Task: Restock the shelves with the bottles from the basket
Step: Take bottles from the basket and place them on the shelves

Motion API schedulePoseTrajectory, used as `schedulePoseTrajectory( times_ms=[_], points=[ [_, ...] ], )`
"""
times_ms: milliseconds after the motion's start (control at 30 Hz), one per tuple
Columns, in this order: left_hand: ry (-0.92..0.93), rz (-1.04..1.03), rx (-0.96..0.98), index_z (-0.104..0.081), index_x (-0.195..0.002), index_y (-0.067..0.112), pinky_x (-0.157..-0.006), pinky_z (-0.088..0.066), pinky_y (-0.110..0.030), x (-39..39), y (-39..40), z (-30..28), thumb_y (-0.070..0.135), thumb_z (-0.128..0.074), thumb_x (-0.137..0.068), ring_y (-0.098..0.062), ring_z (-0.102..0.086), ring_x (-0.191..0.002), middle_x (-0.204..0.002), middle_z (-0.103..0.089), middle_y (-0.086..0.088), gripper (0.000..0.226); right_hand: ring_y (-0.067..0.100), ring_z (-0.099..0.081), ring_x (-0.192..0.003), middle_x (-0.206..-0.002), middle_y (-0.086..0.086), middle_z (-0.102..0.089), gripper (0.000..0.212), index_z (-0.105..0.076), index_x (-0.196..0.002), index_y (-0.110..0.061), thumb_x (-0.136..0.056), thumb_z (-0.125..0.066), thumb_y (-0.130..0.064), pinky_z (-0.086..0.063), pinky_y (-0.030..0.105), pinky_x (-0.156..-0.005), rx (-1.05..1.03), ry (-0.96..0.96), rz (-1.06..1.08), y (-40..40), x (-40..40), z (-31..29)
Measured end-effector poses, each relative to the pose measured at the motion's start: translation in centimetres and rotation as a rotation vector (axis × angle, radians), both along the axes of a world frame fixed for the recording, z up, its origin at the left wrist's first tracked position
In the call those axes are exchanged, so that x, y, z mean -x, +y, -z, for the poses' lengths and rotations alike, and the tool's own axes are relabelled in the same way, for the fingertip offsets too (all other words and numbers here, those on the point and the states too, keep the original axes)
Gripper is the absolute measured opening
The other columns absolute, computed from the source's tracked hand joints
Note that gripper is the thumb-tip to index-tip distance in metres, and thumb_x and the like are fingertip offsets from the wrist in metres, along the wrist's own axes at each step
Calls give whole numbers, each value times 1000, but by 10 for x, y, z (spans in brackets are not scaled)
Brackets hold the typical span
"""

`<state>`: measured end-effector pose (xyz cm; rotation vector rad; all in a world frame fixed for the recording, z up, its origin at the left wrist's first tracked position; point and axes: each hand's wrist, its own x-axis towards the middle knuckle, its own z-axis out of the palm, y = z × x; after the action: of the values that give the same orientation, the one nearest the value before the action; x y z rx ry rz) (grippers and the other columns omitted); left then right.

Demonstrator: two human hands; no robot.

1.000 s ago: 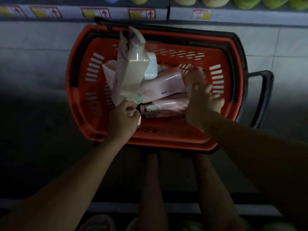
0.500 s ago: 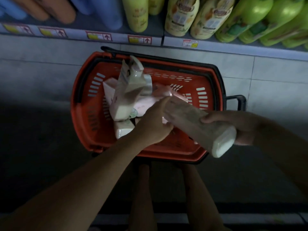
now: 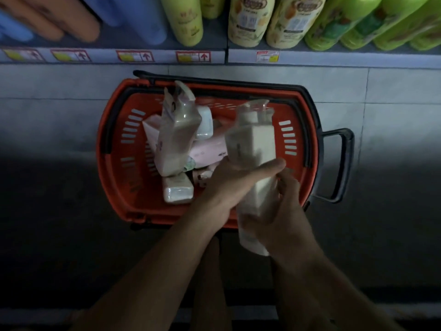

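Both hands hold one cream-white bottle (image 3: 253, 149) above the right half of the orange basket (image 3: 112, 177), which stands on the grey tiled floor (image 3: 59, 120) just in front of the shelf edge (image 3: 334, 59). The bottle is tall and square-shouldered, wrapped in clear glossy film, with a pump head under the film at its far end; it is somewhat blurred, and its small dark label mark cannot be read. The left hand (image 3: 235, 177) wraps across the bottle's middle, fingers laid over the front with the tips reaching its right side. The right hand (image 3: 281, 211) grips the lower body from the right, fingers curled round it, and the bottle's base sticks out below the palm. Inside the basket, toward its left and centre, another film-wrapped cream bottle (image 3: 176, 139) leans with its pump toward the far rim, resting on pink packs (image 3: 205, 151) and a white pack (image 3: 205, 126); a smaller cream bottle (image 3: 177, 191) lies near the basket's near edge. The basket has a black handle (image 3: 338, 163) projecting at its right side. On the shelf above stand yellow-green bottles (image 3: 248, 22), bright green bottles (image 3: 346, 22) toward the right edge, and blue containers (image 3: 140, 17) and orange containers (image 3: 59, 25) toward the left edge. Price labels (image 3: 193, 56) run along the shelf edge.
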<state>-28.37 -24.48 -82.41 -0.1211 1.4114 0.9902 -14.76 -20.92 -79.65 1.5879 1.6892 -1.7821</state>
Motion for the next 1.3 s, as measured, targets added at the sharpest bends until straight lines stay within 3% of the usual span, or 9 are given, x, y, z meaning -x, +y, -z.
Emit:
schedulePoseTrajectory(
  times_ms=[100, 167, 333, 400, 500, 800, 1000, 1133, 1300],
  points=[
    [26, -108, -9, -79, -105, 20, -89, -63, -43, 0, -3, -4, 35, -94, -71, -19, -78, -93, -102, -81, -2, 39, -2, -51, -119, -127, -32, -43, 105, -27, -149, -41, -69, -93, -39, -44, 14, -90, -399, 17, -246, -12, -2, -14],
    [-128, -255, -110, -83, -98, 23, -78, -64, -37, 9, -8, -8, 48, -80, -79, -19, -78, -87, -101, -80, -5, 31, 6, -54, -124, -133, -24, -49, 84, -48, -140, -34, -69, -88, -54, -52, 22, -92, -417, 181, -245, -2, -12, -21],
    [-218, -431, -174, -79, -114, 29, -73, -64, -37, 24, -18, -20, 84, -40, -69, -22, -77, -95, -105, -80, -7, 81, 19, -72, -118, -128, 0, -74, 67, -69, -128, -28, -69, -88, -51, -58, 48, -101, 378, 250, 167, 24, -11, -31],
    [-278, -434, -145, -70, -124, 21, -80, -61, -44, 25, -16, -21, 93, -28, -72, -24, -77, -95, -105, -79, -9, 99, 24, -74, -115, -125, 7, -77, 53, -72, -130, -21, -81, -81, -40, -60, 40, -95, 648, 313, 193, 22, -2, -38],
    [-264, -364, -103, -79, -105, 19, -85, -57, -46, 31, -10, -29, 94, -18, -78, -25, -78, -89, -97, -80, -10, 101, 23, -75, -113, -123, 6, -78, 46, -73, -128, -20, -84, -75, -31, -62, 31, -88, 647, 342, 254, 8, 7, -44],
    [-46, -122, -91, -80, -102, 29, -89, -60, -47, 33, -3, -66, 60, -69, -73, -22, -76, -93, -97, -81, -4, 44, 17, -76, -110, -120, -3, -79, 57, -69, -128, -35, -74, -85, -45, -62, 29, -80, 428, 305, 275, -4, 6, -56],
    [-146, -225, -80, -71, -128, 8, -106, -53, -54, 42, -7, -78, 83, -65, -68, -33, -71, -109, -126, -71, -23, 97, 12, -76, -109, -119, -8, -78, 54, -66, -129, -34, -80, -86, -46, -63, 29, -82, 362, 277, 240, 1, 10, -75],
    [-142, -227, -125, -80, -111, 14, -91, -58, -44, 50, -3, -98, 66, -74, -74, -28, -72, -97, -104, -76, -13, 64, 15, -77, -107, -116, -7, -79, 56, -67, -128, -32, -78, -87, -45, -63, 31, -81, 350, 292, 236, 4, 16, -94],
    [-114, -180, -172, -80, -114, 12, -90, -57, -43, 65, 5, -153, 48, -84, -72, -28, -74, -95, -109, -78, -14, 56, 19, -78, -105, -115, -1, -80, 46, -70, -124, -29, -84, -84, -46, -65, 37, -84, 305, 322, 192, 19, 27, -142]
  ],
)
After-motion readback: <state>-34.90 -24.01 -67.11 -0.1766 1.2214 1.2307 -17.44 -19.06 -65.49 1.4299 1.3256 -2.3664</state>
